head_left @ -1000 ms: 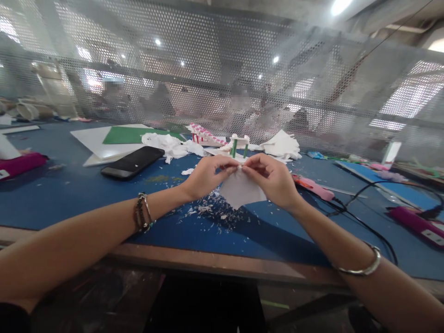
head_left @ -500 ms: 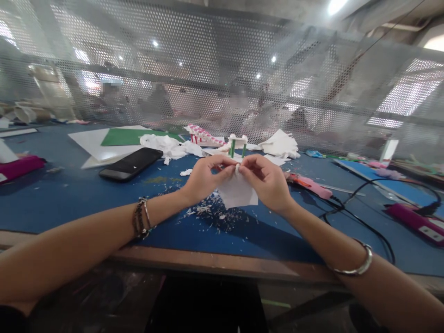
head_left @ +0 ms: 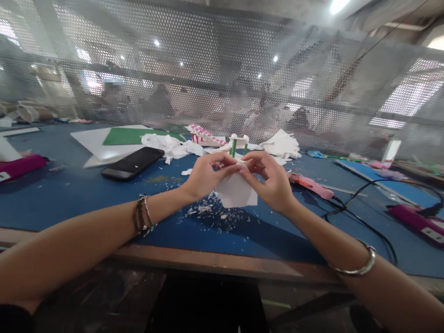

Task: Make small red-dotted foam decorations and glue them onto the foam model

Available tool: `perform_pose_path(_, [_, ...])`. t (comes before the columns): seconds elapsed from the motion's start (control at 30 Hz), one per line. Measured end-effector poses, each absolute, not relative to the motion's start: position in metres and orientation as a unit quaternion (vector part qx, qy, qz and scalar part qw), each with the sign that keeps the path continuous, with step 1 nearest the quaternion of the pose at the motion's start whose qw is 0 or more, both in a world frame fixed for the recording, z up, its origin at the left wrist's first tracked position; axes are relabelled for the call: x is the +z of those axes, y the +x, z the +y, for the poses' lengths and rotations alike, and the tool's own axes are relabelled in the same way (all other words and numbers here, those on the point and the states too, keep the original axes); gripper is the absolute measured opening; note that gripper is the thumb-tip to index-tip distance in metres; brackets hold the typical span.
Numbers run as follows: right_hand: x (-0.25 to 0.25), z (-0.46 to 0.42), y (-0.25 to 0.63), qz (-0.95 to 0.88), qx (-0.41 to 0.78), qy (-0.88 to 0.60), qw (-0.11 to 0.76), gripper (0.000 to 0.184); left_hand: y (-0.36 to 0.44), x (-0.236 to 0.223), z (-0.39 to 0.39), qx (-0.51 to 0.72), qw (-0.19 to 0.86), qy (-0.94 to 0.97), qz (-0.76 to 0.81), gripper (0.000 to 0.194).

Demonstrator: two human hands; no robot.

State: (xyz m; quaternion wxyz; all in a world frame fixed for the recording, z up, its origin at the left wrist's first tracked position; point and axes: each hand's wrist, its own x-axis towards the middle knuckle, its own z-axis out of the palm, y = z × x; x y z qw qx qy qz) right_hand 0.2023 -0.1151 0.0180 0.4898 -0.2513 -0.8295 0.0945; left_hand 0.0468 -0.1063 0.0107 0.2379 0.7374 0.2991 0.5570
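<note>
Both my hands meet above the blue table (head_left: pixel 69 194) and pinch the top edge of a small white sheet (head_left: pixel 237 193). My left hand (head_left: pixel 206 175) grips it from the left with thumb and fingers closed. From the right, my right hand (head_left: pixel 271 180) pinches the same edge, fingertips touching those of the left. The sheet hangs down below the fingers. Many tiny white scraps (head_left: pixel 211 212) lie on the table right under the hands.
A black phone (head_left: pixel 132 163) lies at the left, beside white and green boards (head_left: pixel 120 137) and crumpled white paper (head_left: pixel 169 144). A small white-and-green model (head_left: pixel 238 143) stands behind the hands. A pink tool (head_left: pixel 312 186), black cables (head_left: pixel 360 217) and a perforated screen (head_left: pixel 222 78) are nearby.
The hands have stayed together on the sheet's top edge, shifting only slightly; the fingers have worked along the edge and the sheet hangs a little differently.
</note>
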Motion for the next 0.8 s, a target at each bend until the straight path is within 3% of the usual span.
perform_pose_path(0.17, [0.021, -0.116, 0.205, -0.851, -0.025, -0.246, 0.463, 0.005, 0.045, 0.01, -0.103, 0.541, 0.327, 0.717, 0.293, 0.012])
perform_pose_path(0.37, [0.027, -0.119, 0.207, -0.856, -0.069, -0.25, 0.447, 0.011, 0.043, 0.01, -0.099, 0.52, 0.371, 0.717, 0.278, 0.014])
perform_pose_path(0.8, [0.028, -0.117, 0.211, -0.863, -0.226, -0.213, 0.398, 0.013, 0.04, 0.008, -0.093, 0.492, 0.352, 0.749, 0.272, 0.013])
